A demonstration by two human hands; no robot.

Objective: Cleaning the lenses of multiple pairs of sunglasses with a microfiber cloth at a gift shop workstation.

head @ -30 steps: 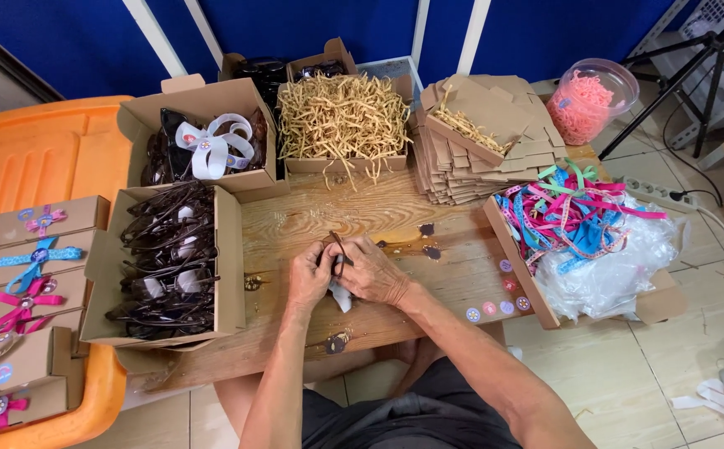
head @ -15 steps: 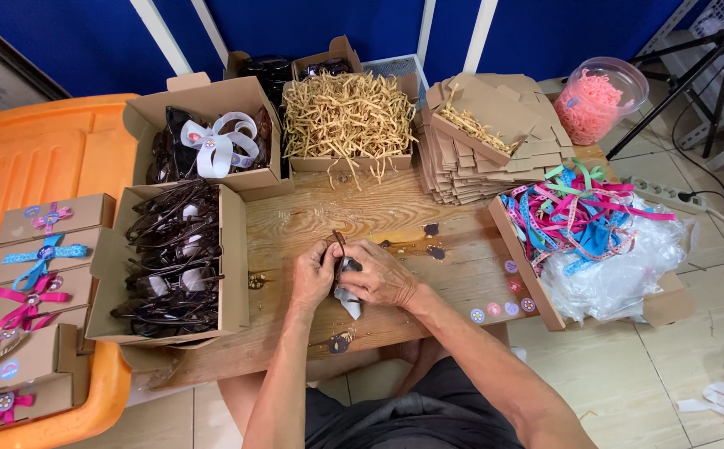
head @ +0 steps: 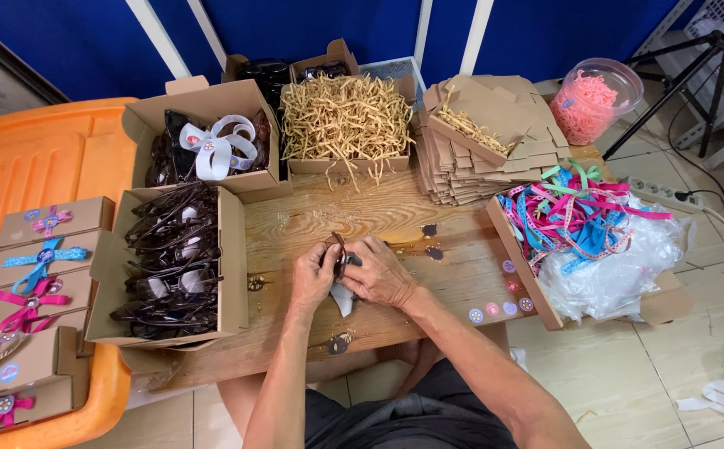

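Sitting w/ both hands (head: 349, 273) on sunglasses (head: 338, 253) over wood table (head: 312, 224), blue wall (head: 312, 25) behind.

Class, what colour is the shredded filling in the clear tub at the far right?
Pink shredded filling, seen in the head view.

Rough knotted wooden table (head: 428, 287), matt brown cardboard boxes (head: 230, 274).
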